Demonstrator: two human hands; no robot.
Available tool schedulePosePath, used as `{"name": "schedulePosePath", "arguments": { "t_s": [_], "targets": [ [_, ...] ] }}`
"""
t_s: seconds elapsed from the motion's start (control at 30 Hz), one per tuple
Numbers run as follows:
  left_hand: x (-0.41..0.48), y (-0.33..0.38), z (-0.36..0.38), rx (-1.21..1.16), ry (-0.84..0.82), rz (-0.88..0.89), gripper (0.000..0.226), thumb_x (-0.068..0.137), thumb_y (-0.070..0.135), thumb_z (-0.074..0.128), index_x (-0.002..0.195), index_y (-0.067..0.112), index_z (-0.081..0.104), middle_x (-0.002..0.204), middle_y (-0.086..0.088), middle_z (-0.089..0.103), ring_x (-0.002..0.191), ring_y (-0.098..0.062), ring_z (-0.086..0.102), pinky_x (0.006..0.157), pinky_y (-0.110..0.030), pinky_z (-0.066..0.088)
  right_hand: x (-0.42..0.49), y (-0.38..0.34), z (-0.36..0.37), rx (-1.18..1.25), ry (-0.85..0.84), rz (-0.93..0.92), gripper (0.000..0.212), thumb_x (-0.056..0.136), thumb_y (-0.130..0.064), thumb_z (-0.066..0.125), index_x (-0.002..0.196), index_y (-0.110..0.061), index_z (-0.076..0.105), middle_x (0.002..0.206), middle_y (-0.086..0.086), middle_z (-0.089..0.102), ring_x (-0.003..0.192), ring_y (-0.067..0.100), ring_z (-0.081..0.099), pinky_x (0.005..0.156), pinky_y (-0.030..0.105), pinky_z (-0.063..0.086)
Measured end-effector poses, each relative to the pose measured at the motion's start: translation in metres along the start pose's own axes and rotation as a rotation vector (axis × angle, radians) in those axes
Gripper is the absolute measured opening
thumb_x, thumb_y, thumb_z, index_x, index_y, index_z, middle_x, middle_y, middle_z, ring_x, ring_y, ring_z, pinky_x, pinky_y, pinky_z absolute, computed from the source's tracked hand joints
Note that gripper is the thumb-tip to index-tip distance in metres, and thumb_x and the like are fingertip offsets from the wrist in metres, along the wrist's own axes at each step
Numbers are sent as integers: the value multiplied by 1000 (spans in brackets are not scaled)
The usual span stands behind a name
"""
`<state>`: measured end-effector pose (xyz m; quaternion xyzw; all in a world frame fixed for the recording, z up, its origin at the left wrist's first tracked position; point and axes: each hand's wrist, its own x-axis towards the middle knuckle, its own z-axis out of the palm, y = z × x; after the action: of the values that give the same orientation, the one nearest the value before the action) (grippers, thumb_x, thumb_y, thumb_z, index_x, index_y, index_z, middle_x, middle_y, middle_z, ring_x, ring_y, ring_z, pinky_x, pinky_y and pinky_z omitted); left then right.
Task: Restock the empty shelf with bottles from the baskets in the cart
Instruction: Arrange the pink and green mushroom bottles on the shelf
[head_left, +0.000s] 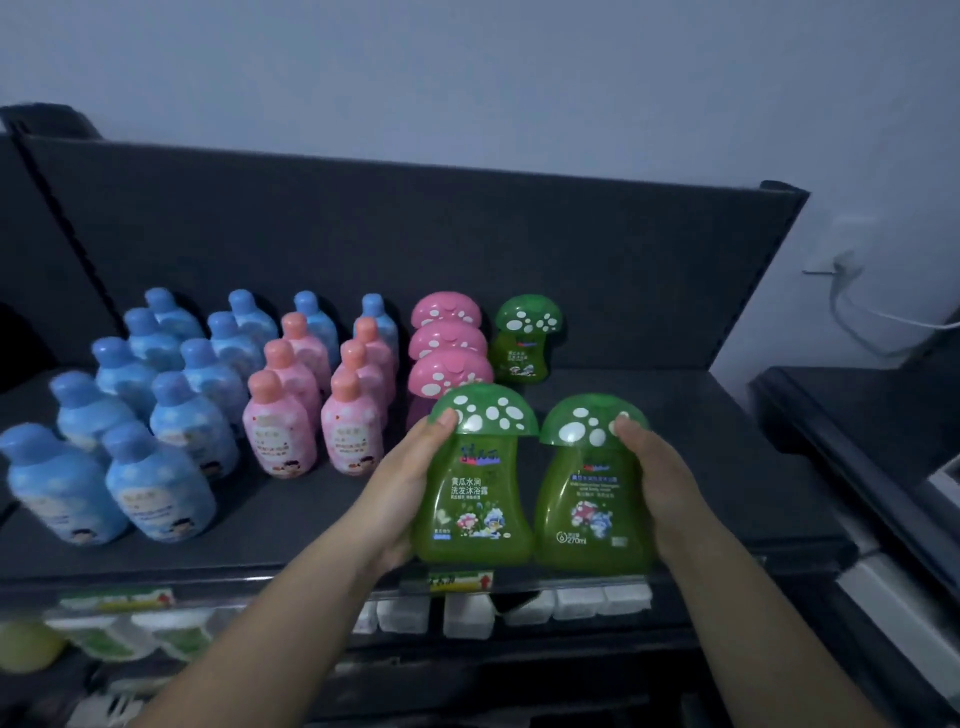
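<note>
Across the dark shelf (675, 441), the left and middle are already filled: rows of blue bottles (156, 415), pink bottles (291, 415), then a file of pink mushroom-cap bottles (449, 374). One green mushroom-cap bottle (522, 343) stands at the back, with bare shelf in front of it. At the front edge, the left grip (410, 467) curls round the left green bottle (475, 493) and the right grip (660, 478) round the right green bottle (589, 499), both upright. Restocking looks well past halfway; the green file remains.

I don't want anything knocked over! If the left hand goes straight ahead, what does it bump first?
Probably the front pink mushroom-cap bottle. The left hand holds a green mushroom-cap bottle just before that pink row, so the caps would likely touch first; depth is hard to judge.
</note>
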<state>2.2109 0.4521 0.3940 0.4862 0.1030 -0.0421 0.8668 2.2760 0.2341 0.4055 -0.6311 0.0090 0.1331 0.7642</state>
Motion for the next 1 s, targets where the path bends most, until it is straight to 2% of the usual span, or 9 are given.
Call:
{"name": "schedulePosePath", "arguments": {
  "t_s": [0.13,0.23,0.3,0.37,0.47,0.6,0.73,0.83,1.0],
  "targets": [
    [11,-7,5,-9,54,9,46,91,42,55,127,13,57,118,-20,68,101,-34,68,86,-50,56,23,-1,-12,0,-80,-76,39,71,-31,74,102,-8,69,89,14,74,76,27,72,64,39,59],
    [22,-7,-1,11,75,11,43,93,42,55,128,16,57,122,-19,66,110,-39,65,94,-57,51,44,-4,-19,-104,-123,-132,40,70,-27,84,105,-14,69,99,14,75,89,32,72,75,46,59],
    [27,-7,-6,22,80,10,44,92,44,56,128,19,58,122,-18,66,110,-38,64,96,-59,49,59,-5,-22,-226,-115,-168,36,76,-24,80,109,-19,68,102,10,75,94,31,72,81,48,58],
    [32,-8,-9,17,84,12,44,92,45,56,127,20,59,122,-18,66,109,-38,65,95,-58,50,72,-3,-27,-291,-101,-182,33,81,-15,78,112,-20,66,102,4,75,95,26,72,80,43,59],
    [36,-9,-8,0,80,11,44,91,44,55,127,19,60,120,-18,67,106,-36,67,91,-54,53,82,-3,-32,-398,-110,-229,44,78,-4,79,113,-24,63,102,-5,74,96,14,71,75,26,56],
    [41,-10,-6,-2,48,5,44,92,42,54,127,16,60,119,-18,67,103,-35,67,89,-51,54,99,-3,-31,-522,-121,-318,48,77,-8,82,112,-34,62,115,-14,61,103,6,64,80,18,53],
    [44,-10,-3,17,22,13,42,92,40,53,127,18,60,120,-17,67,106,-35,67,90,-50,54,121,-8,-27,-594,-168,-404,53,79,-15,81,118,-42,58,116,-11,58,105,10,64,91,31,54],
    [47,-9,-3,26,15,15,43,94,40,53,129,17,59,121,-18,67,106,-35,66,90,-49,53,135,-11,-22,-630,-249,-453,53,85,-15,76,128,-37,52,118,-12,61,108,5,62,93,32,54],
    [48,-10,-4,30,-4,23,41,95,40,53,129,18,59,122,-17,66,109,-35,65,90,-48,54,158,-13,-19,-645,-323,-420,52,90,-21,71,134,-38,49,127,-14,61,115,7,61,100,38,52]
  ]
}}
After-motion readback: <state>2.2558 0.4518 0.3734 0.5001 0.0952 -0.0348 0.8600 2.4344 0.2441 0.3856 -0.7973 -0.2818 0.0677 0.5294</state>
